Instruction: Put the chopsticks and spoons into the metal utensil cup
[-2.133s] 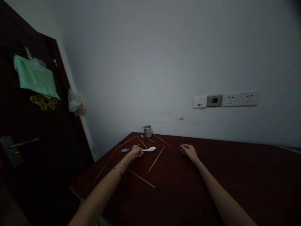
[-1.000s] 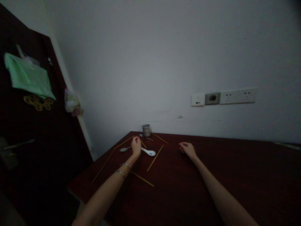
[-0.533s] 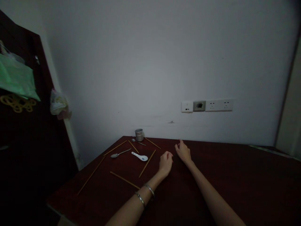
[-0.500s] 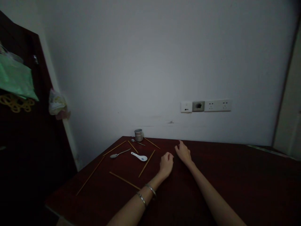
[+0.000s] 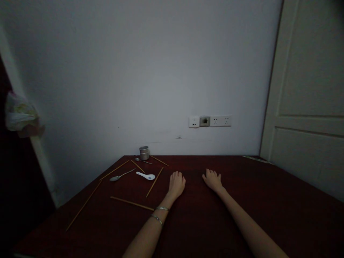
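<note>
My left hand (image 5: 177, 184) rests palm down on the dark red table (image 5: 199, 222), its fingers slightly curled and holding nothing. To its right my right hand (image 5: 213, 180) lies with fingers spread, also without anything in it. A chopstick (image 5: 154, 181) slants just left of my left hand, and a white porcelain soup spoon (image 5: 146, 176) lies beyond it. Another chopstick (image 5: 131, 203) reaches toward my left wrist, which wears two bracelets. Farther left is a metal spoon (image 5: 115, 178).
A metal cup (image 5: 144, 153) stands by the wall with a small metal spoon (image 5: 143, 161) in front. Several more chopsticks (image 5: 84, 206) lie along the table's left side. Wall sockets (image 5: 215, 121) sit above the back edge. A pale door (image 5: 309, 89) is at the right.
My view has turned to the right. My hands have moved farther apart, and my left fingers have loosened from a closed curl onto the table. My right fingers have spread. The tableware keeps its layout.
</note>
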Action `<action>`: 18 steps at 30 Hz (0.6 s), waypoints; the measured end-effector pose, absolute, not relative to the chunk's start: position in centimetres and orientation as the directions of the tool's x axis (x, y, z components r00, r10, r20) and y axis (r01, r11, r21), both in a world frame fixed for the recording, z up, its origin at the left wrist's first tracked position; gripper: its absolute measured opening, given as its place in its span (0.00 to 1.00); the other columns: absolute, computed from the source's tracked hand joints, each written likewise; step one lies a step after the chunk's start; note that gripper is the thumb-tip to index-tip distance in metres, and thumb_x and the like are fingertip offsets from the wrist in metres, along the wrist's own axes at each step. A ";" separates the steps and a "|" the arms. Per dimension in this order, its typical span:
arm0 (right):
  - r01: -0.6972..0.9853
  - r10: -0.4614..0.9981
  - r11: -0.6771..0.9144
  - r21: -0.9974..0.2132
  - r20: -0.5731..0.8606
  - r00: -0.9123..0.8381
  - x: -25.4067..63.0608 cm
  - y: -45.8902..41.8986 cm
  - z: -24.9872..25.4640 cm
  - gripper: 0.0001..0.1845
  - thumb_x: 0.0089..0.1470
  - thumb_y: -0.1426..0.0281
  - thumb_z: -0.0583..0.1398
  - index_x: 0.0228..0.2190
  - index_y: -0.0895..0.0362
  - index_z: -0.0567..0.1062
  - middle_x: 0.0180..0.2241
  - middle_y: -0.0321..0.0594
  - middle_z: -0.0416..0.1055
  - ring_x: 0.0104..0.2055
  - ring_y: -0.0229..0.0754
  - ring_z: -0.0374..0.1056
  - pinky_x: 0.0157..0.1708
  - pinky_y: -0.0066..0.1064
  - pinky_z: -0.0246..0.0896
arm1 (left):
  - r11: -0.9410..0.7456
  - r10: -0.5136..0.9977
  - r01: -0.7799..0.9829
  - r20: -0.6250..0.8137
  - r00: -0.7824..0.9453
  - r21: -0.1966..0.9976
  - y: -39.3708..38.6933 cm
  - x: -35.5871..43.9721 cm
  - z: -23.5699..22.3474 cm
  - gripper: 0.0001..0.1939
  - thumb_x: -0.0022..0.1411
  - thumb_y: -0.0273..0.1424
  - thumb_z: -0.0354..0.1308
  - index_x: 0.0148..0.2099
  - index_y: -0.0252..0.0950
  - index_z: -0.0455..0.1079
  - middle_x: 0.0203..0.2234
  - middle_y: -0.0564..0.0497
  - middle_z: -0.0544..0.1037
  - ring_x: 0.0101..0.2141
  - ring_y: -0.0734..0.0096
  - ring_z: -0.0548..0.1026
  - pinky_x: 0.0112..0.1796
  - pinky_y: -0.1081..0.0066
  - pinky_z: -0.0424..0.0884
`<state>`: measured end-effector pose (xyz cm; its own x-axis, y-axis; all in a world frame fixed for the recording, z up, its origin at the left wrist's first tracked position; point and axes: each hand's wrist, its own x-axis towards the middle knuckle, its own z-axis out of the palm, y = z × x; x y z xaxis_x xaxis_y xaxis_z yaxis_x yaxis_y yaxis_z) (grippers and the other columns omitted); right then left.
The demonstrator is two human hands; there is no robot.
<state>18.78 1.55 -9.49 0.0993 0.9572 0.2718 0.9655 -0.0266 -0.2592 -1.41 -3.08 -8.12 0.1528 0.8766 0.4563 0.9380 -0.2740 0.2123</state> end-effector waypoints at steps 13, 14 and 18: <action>0.966 0.949 -0.024 -0.258 0.299 0.103 21.7 -4.2 -9.3 0.20 0.53 0.66 0.46 0.43 0.60 0.68 0.50 0.51 0.62 0.54 0.52 0.52 0.50 0.48 0.42 | -0.212 0.913 0.962 0.385 0.131 0.174 -3.1 -1.5 -8.1 0.14 0.60 0.31 0.41 0.41 0.30 0.65 0.42 0.39 0.69 0.45 0.61 0.65 0.46 0.65 0.57; 0.965 0.942 -0.019 -0.260 0.319 0.105 21.7 -4.4 -9.4 0.20 0.53 0.66 0.46 0.42 0.60 0.69 0.49 0.51 0.63 0.53 0.51 0.53 0.50 0.47 0.42 | -0.208 0.916 0.963 0.379 0.132 0.169 -3.1 -1.5 -8.1 0.14 0.60 0.31 0.42 0.41 0.31 0.65 0.42 0.40 0.69 0.45 0.61 0.65 0.45 0.65 0.57; 0.961 0.936 -0.029 -0.274 0.331 0.122 21.7 -4.5 -9.3 0.20 0.53 0.66 0.46 0.42 0.60 0.69 0.48 0.50 0.64 0.53 0.50 0.54 0.50 0.45 0.43 | -0.201 0.921 0.971 0.361 0.143 0.128 -3.1 -1.4 -7.9 0.13 0.59 0.31 0.43 0.41 0.31 0.65 0.41 0.41 0.70 0.44 0.62 0.66 0.44 0.67 0.59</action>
